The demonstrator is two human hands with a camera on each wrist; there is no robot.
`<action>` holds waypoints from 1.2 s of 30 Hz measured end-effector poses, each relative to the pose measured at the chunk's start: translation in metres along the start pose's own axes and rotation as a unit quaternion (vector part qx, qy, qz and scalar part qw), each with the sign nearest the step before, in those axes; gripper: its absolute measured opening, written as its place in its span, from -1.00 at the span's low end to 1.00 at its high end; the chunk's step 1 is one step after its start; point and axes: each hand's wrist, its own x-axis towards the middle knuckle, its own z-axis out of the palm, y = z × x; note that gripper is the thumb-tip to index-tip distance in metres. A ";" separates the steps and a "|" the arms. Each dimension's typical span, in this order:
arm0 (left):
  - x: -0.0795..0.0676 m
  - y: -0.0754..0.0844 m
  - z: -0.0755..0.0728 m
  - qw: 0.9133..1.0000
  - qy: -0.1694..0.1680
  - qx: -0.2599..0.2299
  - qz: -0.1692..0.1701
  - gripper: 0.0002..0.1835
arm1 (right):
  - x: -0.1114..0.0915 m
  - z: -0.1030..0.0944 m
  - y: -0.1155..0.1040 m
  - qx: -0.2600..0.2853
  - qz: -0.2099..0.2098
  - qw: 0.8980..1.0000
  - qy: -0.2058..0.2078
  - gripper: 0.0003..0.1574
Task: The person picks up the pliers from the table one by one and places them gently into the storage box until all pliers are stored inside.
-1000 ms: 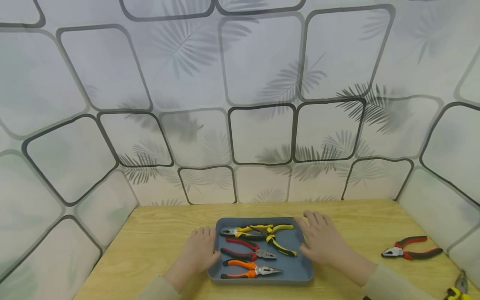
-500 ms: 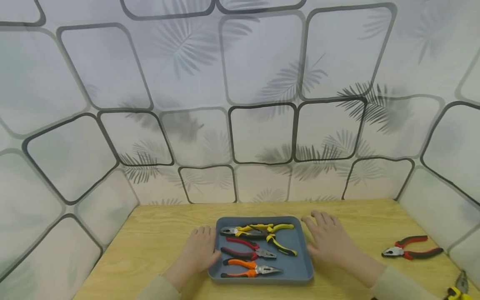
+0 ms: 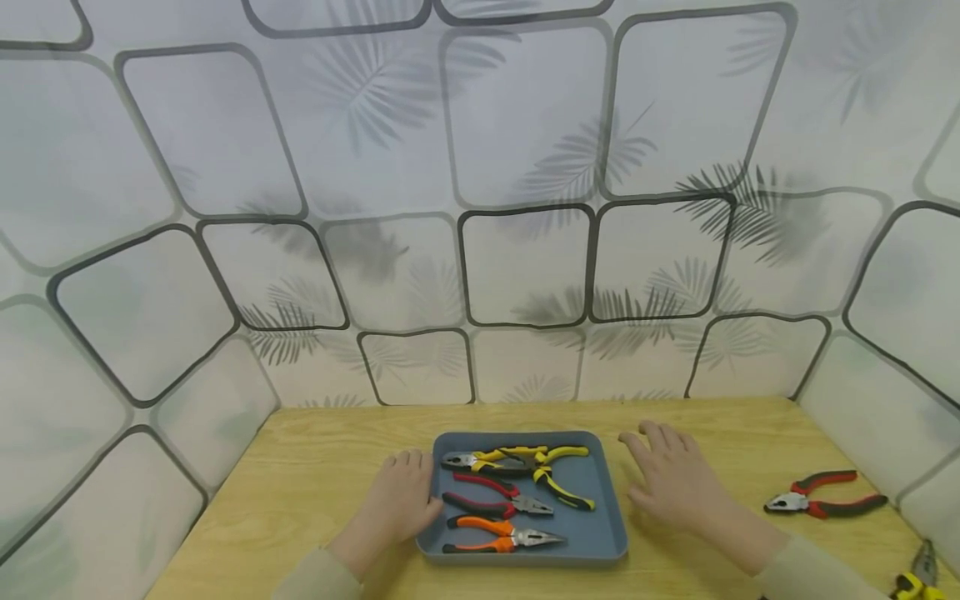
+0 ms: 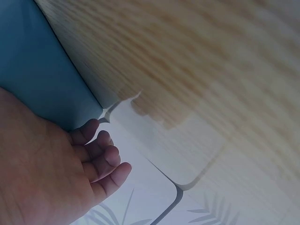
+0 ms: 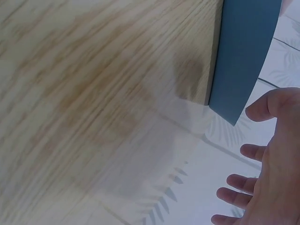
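Note:
A blue-grey tray [image 3: 577,533] stands on the table in the head view. In it lie yellow-and-black pliers [image 3: 480,461], overlapping another pair with yellow-and-black handles [image 3: 558,492], then red-and-black pliers [image 3: 495,500] and orange-and-black needle-nose pliers [image 3: 502,537]. My left hand [image 3: 401,500] rests at the tray's left side, its thumb at the rim. In the left wrist view its fingers [image 4: 101,154] are loosely bent beside the tray wall; the thumb is hidden there. My right hand [image 3: 675,479] hovers off the tray's right side, fingers spread and holding nothing.
Red-and-black pliers [image 3: 817,496] lie on the wooden table [image 3: 315,467] to the right. Yellow-and-black pliers [image 3: 918,575] are cut off at the lower right corner. A patterned fabric wall [image 3: 525,275] encloses the table at the back and sides.
My right hand has let go of the tray's right rim and moved right, leaving a gap. The left hand, tray and pliers have stayed in place.

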 end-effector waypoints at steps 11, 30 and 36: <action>0.001 -0.001 0.003 1.000 -0.003 -0.004 -0.001 -0.48 | -0.008 0.004 0.010 0.002 0.019 1.000 -0.006 -0.17; 0.001 -0.001 0.001 1.000 -0.007 0.003 0.000 -0.45 | -0.013 0.003 0.024 0.007 0.047 0.998 -0.043 -0.15; 0.001 -0.001 0.001 1.000 -0.001 0.001 0.001 -0.48 | -0.015 0.007 0.030 -0.001 0.045 0.998 -0.041 -0.17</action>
